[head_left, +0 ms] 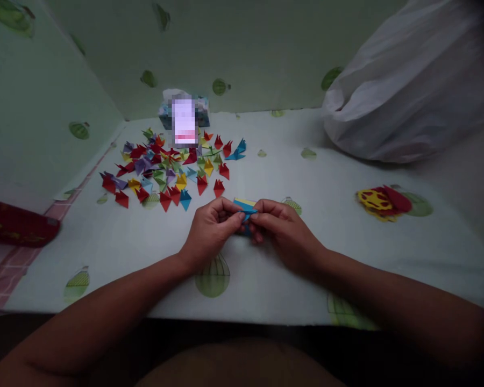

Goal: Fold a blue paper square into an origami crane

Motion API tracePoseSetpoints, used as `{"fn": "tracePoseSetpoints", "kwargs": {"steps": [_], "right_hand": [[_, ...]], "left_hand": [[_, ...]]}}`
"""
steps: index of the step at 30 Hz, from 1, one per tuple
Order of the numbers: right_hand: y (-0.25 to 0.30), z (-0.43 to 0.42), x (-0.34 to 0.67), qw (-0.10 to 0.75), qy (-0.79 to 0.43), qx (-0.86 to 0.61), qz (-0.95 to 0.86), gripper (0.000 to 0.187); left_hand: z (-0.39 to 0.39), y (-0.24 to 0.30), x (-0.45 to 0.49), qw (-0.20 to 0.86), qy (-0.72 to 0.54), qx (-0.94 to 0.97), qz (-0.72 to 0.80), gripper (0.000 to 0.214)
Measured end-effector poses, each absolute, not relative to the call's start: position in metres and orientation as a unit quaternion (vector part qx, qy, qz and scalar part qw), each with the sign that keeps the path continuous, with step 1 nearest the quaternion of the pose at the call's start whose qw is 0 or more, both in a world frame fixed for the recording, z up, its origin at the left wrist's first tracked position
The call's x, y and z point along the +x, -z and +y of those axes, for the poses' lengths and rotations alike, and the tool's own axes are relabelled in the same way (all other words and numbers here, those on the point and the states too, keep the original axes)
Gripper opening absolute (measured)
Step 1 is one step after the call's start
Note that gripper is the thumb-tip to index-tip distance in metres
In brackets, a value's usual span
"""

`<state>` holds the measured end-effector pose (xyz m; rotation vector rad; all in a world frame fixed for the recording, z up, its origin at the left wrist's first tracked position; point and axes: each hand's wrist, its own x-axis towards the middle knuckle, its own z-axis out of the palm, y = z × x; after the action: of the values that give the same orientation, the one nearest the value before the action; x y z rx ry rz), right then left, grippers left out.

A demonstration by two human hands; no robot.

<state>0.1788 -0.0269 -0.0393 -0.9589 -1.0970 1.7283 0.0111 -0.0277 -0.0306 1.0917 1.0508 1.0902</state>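
Observation:
A small piece of folded paper (245,204), blue with a pale yellow strip along its top, is held between my two hands above the table. My left hand (215,220) pinches its left side with thumb and forefinger. On the right side, my right hand (280,223) grips it the same way, fingers curled beneath. The thumbs nearly meet over a crease, and fingers hide part of the paper's lower half. Beyond my left hand lies a spread of small folded paper birds (173,194) in red, blue, yellow, green and purple.
A blurred lit screen (184,121) leans against a tissue box (204,112) at the back. A large white plastic bag (391,91) fills the back right. Yellow and red paper cut-outs (381,201) lie at right. A dark red object (20,224) is at far left.

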Motion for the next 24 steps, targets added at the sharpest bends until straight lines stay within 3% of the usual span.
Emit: {"fn": "tracePoseSetpoints", "kwargs": {"steps": [15,24], "right_hand": [[0.0335,-0.0233,0.1839,0.441,-0.604,-0.423,-0.513,0.019],[0.0387,-0.0199,0.1823,0.445,-0.65,-0.404,-0.465,0.015]], "left_hand": [[-0.0258,0.0278,0.0101,0.591,-0.469,0.466,0.463,0.02],[-0.0254,0.0293,0.0112,0.604,-0.454,0.479,0.447,0.019]]}}
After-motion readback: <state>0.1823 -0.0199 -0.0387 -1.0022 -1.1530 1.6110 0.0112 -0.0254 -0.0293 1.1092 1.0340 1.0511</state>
